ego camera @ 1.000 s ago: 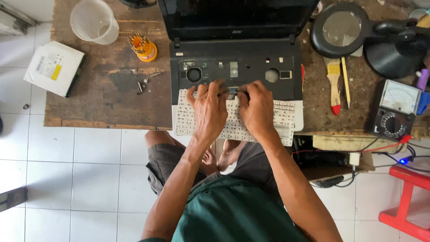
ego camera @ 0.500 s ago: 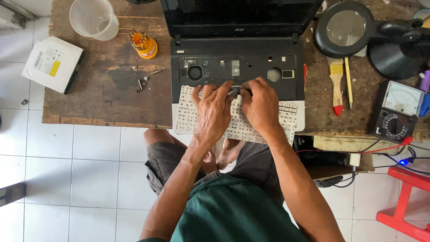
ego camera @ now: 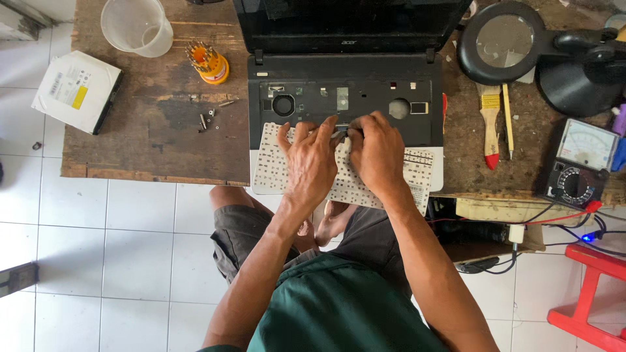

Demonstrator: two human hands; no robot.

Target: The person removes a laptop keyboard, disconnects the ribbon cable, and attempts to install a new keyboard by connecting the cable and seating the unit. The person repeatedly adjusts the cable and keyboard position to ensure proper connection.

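A black laptop (ego camera: 345, 72) stands open on a worn wooden table (ego camera: 156, 124), its keyboard bay bare. The detached keyboard (ego camera: 274, 166) lies flipped over on the palm rest, pale underside up. My left hand (ego camera: 313, 163) and my right hand (ego camera: 375, 153) rest side by side on it. Their fingertips pinch at a small ribbon cable (ego camera: 342, 129) at the keyboard's top edge, where it meets the bay. The fingers hide the connector itself.
Loose screws (ego camera: 208, 117), an orange screwdriver-bit holder (ego camera: 210, 63) and a clear jug (ego camera: 135, 26) sit left of the laptop. A white optical drive (ego camera: 77, 91) overhangs the table's left edge. To the right are a magnifier lamp (ego camera: 501, 40), a brush (ego camera: 490, 124) and an analogue multimeter (ego camera: 580, 163).
Both hands have stayed on the keyboard, with the fingertips drawing closer together at the cable. The view has shifted slightly.
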